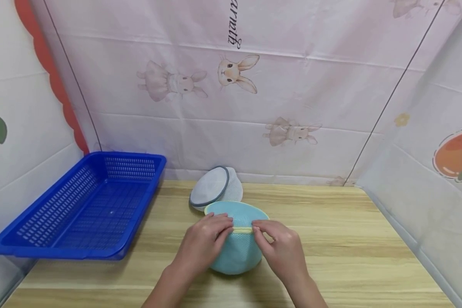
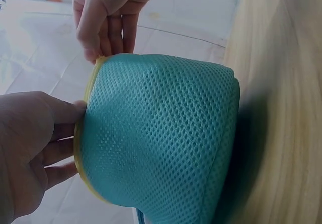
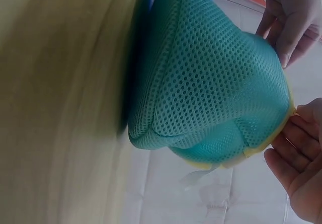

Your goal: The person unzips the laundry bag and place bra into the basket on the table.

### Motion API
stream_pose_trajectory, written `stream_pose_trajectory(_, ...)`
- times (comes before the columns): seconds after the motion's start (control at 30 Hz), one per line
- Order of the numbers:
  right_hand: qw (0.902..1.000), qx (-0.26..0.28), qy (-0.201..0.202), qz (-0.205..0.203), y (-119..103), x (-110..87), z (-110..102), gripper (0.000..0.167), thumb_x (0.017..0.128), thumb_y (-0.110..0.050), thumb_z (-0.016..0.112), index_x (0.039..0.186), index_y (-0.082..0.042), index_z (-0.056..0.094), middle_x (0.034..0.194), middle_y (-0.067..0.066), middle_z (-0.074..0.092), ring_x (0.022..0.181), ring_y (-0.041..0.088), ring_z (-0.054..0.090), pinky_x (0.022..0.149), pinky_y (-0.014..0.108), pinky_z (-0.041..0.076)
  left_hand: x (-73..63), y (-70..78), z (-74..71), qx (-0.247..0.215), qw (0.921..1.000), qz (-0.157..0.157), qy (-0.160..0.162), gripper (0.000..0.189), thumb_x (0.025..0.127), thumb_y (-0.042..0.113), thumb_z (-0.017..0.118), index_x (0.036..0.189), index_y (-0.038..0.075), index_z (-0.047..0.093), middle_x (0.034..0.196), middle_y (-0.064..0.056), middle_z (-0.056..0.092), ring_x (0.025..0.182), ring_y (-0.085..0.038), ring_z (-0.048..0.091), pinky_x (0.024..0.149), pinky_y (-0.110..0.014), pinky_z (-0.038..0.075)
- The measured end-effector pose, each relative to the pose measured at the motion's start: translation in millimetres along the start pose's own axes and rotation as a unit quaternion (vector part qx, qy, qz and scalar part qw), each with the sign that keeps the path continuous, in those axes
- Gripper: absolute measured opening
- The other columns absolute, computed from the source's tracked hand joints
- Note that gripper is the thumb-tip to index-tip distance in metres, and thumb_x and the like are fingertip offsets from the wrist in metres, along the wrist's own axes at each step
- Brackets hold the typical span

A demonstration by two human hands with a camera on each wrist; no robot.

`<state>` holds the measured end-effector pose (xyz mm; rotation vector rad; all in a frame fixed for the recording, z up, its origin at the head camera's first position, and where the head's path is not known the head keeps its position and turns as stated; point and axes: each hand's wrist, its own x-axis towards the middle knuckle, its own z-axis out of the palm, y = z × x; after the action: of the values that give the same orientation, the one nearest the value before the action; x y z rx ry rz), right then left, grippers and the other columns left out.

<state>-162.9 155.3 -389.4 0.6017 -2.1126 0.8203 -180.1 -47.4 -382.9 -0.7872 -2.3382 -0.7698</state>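
Observation:
A teal mesh laundry bag (image 1: 236, 254) with yellow trim stands on the wooden table, close to me. My left hand (image 1: 205, 239) pinches the left part of its yellow-edged rim between thumb and fingers. On the other side my right hand (image 1: 282, 246) pinches the same yellow strip, a short way from the left hand. In the left wrist view the bag's wall (image 2: 156, 128) bulges below the fingertips. The right wrist view shows its side (image 3: 211, 83) creased inward near the yellow edge. What lies inside the bag, if anything, is hidden.
Just behind the teal bag lies a white mesh bag (image 1: 209, 186) with a dark grey rim. A blue plastic basket (image 1: 61, 252) with slotted walls stands at the left. Printed sheets (image 1: 200, 141) hang along the table's back and sides.

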Motion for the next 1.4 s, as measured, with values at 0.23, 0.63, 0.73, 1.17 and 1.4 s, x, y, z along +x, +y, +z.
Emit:
stream_pose_trajectory(0.23, 0.9996, 0.001, -0.025, -0.015, -7.2, -2.4, 9.4, 0.009, 0.081, -0.007, 0.075, 0.090, -0.009, 0.078, 0.091, -0.002, 0.076, 0.087, 0.012, 0.073, 0.080, 0.026, 0.058, -2.6, 5.3, 5.3, -0.011, 0.9991, 0.039, -0.009, 0.014, 0.083, 0.018, 0.079, 0.096, 0.012, 0.078, 0.098, 0.001, 0.076, 0.103, -0.014, 0.071, 0.097, -0.042, 0.053)
stream_pose_trajectory(0.63, 0.9992, 0.013, -0.031, -0.023, -10.0, -3.6, 11.8, 0.010, 0.079, -0.004, 0.075, 0.088, -0.009, 0.078, 0.091, -0.003, 0.076, 0.087, 0.011, 0.073, 0.079, 0.025, 0.058, -2.5, 6.8, 3.8, -0.015, 0.9991, 0.035, -0.016, 0.010, 0.084, 0.015, 0.078, 0.094, 0.014, 0.078, 0.094, 0.005, 0.076, 0.103, -0.012, 0.070, 0.098, -0.040, 0.053)
stream_pose_trajectory(0.73, 0.9995, 0.013, -0.026, -0.012, -6.5, -3.4, 10.0, 0.011, 0.079, -0.004, 0.075, 0.089, -0.008, 0.078, 0.090, -0.002, 0.076, 0.086, 0.011, 0.073, 0.079, 0.024, 0.058, -1.5, 6.2, 2.7, -0.018, 0.9992, 0.029, -0.019, 0.010, 0.085, 0.015, 0.078, 0.094, 0.014, 0.078, 0.094, 0.005, 0.076, 0.103, -0.013, 0.070, 0.099, -0.040, 0.053)
stream_pose_trajectory(1.17, 0.9998, -0.012, -0.010, 0.012, 4.7, -2.0, 2.8, 0.010, 0.079, -0.003, 0.076, 0.088, -0.008, 0.078, 0.091, 0.000, 0.077, 0.087, 0.013, 0.074, 0.075, 0.026, 0.060, -0.4, 1.3, 0.4, -0.006, 0.9998, 0.007, -0.016, 0.009, 0.083, 0.015, 0.079, 0.092, 0.014, 0.078, 0.093, 0.005, 0.076, 0.104, -0.012, 0.070, 0.099, -0.038, 0.052)
stream_pose_trajectory(1.4, 0.9999, 0.000, -0.011, 0.000, 1.6, -3.2, 5.6, 0.009, 0.081, -0.005, 0.074, 0.089, -0.008, 0.078, 0.091, -0.001, 0.077, 0.087, 0.013, 0.073, 0.079, 0.025, 0.059, -0.4, 4.4, 2.3, -0.012, 0.9996, 0.016, -0.017, 0.012, 0.083, 0.020, 0.080, 0.093, 0.014, 0.079, 0.094, 0.004, 0.076, 0.103, -0.012, 0.070, 0.099, -0.039, 0.052)
